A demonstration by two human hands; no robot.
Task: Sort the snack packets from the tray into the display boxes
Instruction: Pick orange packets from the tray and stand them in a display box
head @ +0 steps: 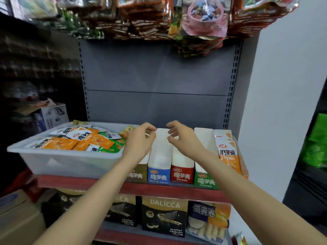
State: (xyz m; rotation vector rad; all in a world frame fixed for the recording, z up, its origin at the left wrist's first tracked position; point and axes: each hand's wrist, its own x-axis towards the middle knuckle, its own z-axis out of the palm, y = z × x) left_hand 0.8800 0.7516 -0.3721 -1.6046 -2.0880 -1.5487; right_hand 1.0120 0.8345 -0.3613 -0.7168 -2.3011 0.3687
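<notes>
Curled empty hands [141, 137] [182, 137] over white cardboard boxes [160, 156].

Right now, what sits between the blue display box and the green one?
In the head view, the red display box stands between the blue display box and the green display box, in one row.

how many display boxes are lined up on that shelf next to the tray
4 with fronts showing: the brown box beside the tray, partly behind the left forearm, then the blue box, the red box and the green box. Another may be hidden at the far right.
</notes>
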